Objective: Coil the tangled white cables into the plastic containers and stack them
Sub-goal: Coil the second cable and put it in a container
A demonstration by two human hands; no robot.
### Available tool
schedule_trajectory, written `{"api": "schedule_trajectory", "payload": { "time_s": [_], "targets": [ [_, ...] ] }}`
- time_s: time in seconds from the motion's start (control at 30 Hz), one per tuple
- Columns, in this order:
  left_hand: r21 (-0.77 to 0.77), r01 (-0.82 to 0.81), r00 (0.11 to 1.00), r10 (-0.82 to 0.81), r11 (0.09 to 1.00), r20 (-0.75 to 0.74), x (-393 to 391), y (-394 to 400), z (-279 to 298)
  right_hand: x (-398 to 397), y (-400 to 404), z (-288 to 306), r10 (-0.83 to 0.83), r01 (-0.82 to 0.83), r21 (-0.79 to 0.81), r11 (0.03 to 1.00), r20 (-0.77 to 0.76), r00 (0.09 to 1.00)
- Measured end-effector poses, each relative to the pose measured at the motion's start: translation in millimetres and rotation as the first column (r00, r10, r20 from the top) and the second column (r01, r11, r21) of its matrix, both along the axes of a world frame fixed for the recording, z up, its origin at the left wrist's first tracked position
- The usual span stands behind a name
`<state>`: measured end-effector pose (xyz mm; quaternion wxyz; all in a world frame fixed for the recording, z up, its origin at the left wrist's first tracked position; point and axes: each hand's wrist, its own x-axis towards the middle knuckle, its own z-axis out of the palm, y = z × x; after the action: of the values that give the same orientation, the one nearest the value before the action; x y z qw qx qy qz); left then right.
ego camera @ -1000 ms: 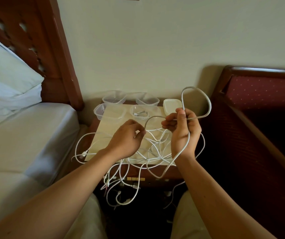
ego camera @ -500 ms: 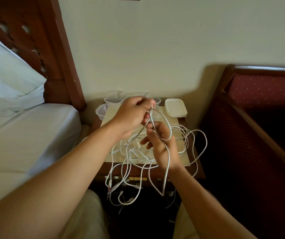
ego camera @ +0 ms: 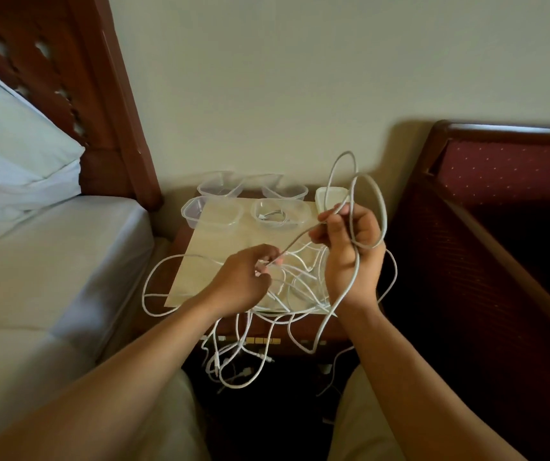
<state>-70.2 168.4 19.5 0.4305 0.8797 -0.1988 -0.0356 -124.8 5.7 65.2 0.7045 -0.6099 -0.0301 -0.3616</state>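
My right hand (ego camera: 350,257) is curled around a couple of loops of one white cable (ego camera: 368,201), held up over the right side of the small wooden table (ego camera: 183,241). The loops stand roughly upright, long axis running near to far, arching above my fingers, with a tail hanging down past the table's near edge. My left hand (ego camera: 243,281) pinches the same cable lower down, and the stretch between the two hands runs diagonally up to the right.

The rest of the tangled cables (ego camera: 286,287) sprawl flat on a pale sheet (ego camera: 220,247) on the table, spilling over the left and near edges and dangling toward the floor.

Four clear plastic containers (ego camera: 220,184) sit in two rows along the far edge by the wall; the near right one (ego camera: 280,212) already has a coil inside. A white lid (ego camera: 330,196) sits just right of them. Tight spot: bed (ego camera: 50,261) on the left, dark red upholstered chair (ego camera: 499,227) on the right.
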Motion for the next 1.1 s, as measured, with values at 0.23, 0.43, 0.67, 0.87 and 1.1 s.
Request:
{"api": "schedule_trajectory", "payload": {
  "time_s": [0.23,0.43,0.67,0.87,1.1],
  "targets": [
    [0.342,-0.007,0.993,0.047,0.940,-0.108,17.0,9.8,-20.7,0.0,-1.0,25.3,-0.068,0.043,0.200,0.979,0.120,0.990],
    [-0.163,-0.147,0.989,0.139,0.976,-0.055,-8.0,-8.1,-3.0,2.0,6.8,5.6,0.002,-0.001,0.114,0.994,-0.011,1.000],
    [0.153,0.166,0.978,-0.183,0.974,0.101,-29.0,15.1,-42.4,3.4,-7.6,14.1,-0.042,0.039,0.167,0.985,0.014,0.999],
    [0.204,0.062,0.844,-0.160,0.977,0.511,-29.4,7.7,-53.4,-3.6,-15.7,8.7,-0.047,0.054,0.098,0.994,-0.071,0.996],
    [-0.406,-0.197,0.950,0.275,0.893,0.145,-8.7,-5.0,4.0,-10.9,-7.1,-35.0,0.124,-0.208,-0.135,0.969,-0.461,0.879]
  ]
}}
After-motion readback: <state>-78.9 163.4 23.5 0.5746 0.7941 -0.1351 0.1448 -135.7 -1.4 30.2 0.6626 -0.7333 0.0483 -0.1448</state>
